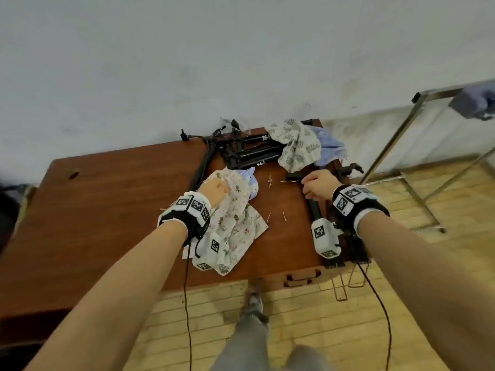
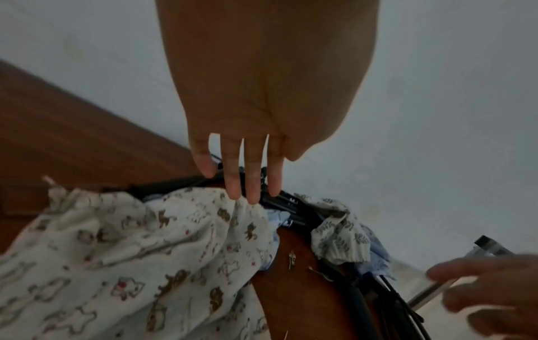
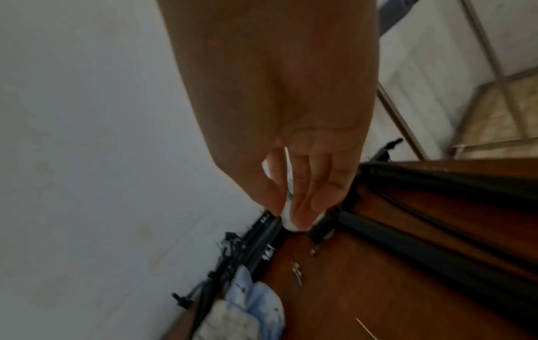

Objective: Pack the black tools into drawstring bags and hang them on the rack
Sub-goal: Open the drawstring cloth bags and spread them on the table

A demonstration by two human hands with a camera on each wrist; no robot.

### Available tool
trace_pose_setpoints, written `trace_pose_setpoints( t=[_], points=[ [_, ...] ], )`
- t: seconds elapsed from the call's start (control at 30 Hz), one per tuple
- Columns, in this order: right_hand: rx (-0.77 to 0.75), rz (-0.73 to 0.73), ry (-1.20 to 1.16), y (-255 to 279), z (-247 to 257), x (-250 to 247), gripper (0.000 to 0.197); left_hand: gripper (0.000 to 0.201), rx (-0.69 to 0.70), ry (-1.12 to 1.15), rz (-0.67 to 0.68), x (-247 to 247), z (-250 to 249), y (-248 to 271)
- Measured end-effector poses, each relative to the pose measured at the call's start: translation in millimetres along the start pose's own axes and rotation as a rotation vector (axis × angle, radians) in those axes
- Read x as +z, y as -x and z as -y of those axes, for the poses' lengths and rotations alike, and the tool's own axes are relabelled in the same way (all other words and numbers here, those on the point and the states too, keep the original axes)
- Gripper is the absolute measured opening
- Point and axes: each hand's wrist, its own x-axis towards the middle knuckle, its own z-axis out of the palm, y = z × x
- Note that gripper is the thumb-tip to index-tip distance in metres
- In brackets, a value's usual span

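A cream animal-print drawstring bag (image 1: 238, 212) (image 2: 131, 253) lies crumpled on the brown table (image 1: 107, 204). My left hand (image 1: 223, 187) (image 2: 247, 191) rests on its upper rim with straight fingers (image 2: 232, 184). Black folded tools (image 1: 249, 153) (image 2: 291, 204) (image 3: 256, 241) are piled at the back edge. A long black tool (image 1: 314, 210) (image 3: 436, 253) lies along the table's right side. My right hand (image 1: 306, 183) (image 3: 294, 214) hovers curled over its far end; whether it grips is hidden. A leaf-print bag (image 1: 297, 145) (image 2: 337, 241) lies just beyond it.
A pale blue bag (image 1: 330, 145) sits under the leaf-print one. Small metal pins (image 1: 270, 180) are scattered mid-table. The metal rack (image 1: 396, 145) stands on the floor to the right, with a grey-blue bag (image 1: 474, 100) hanging from its top bar. The wall runs behind the table.
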Motion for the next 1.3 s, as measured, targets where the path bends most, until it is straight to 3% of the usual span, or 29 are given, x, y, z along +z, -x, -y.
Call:
trace_pose_setpoints(
  t=[0.13, 0.2, 0.27, 0.4, 0.5, 0.6, 0.73, 0.87, 1.0, 1.07, 1.2, 1.3],
  points=[
    [0.195, 0.017, 0.052, -33.5, -21.4, 51.5, 0.020, 0.035, 0.006, -0.121, 0.099, 15.2, 21.8, -42.9],
    [0.257, 0.025, 0.109, -48.2, -29.8, 70.0, 0.029, 0.034, 0.021, -0.237, 0.140, 19.5, 26.9, -62.4],
    [0.300, 0.034, 0.191, -59.7, -40.0, 82.5, 0.039, 0.032, 0.048, -0.296, 0.077, 23.5, 34.0, -77.8],
    [0.341, 0.044, 0.276, -79.0, -49.0, 101.2, 0.040, 0.077, -0.012, -0.309, 0.005, 29.7, 46.4, -100.8],
    [0.299, 0.014, 0.439, -91.3, -54.9, 111.8, 0.033, 0.087, 0.008, -0.302, -0.002, 29.6, 52.5, -122.5],
    [0.268, -0.029, 0.531, -95.1, -59.4, 117.8, 0.016, 0.079, 0.074, -0.362, 0.006, 29.5, 57.2, -143.2],
    [0.248, -0.008, 0.603, -96.3, -59.5, 115.4, 0.012, 0.054, 0.224, -0.481, 0.015, 31.5, 51.4, -163.4],
    [0.236, -0.039, 0.648, -90.8, -56.3, 110.5, 0.025, 0.045, 0.409, -0.801, 0.059, 31.7, 43.3, -176.3],
    [0.259, -0.091, 0.576, -88.4, -61.5, 116.0, 0.026, 0.033, 0.518, -0.860, -0.096, 20.1, 37.9, -180.0],
    [0.224, -0.108, 0.498, -89.3, -67.5, 116.1, 0.017, 0.025, 0.544, -0.815, -0.103, 9.8, 37.7, -178.0],
    [0.107, -0.149, 0.442, -83.0, -83.4, 114.5, 0.024, 0.029, 0.546, -0.759, 0.012, -9.4, 33.8, -169.7],
    [0.133, -0.133, 0.523, -76.6, -92.6, 118.6, 0.027, 0.038, 0.602, -0.836, 0.005, -24.3, 22.7, -158.7]
  ],
)
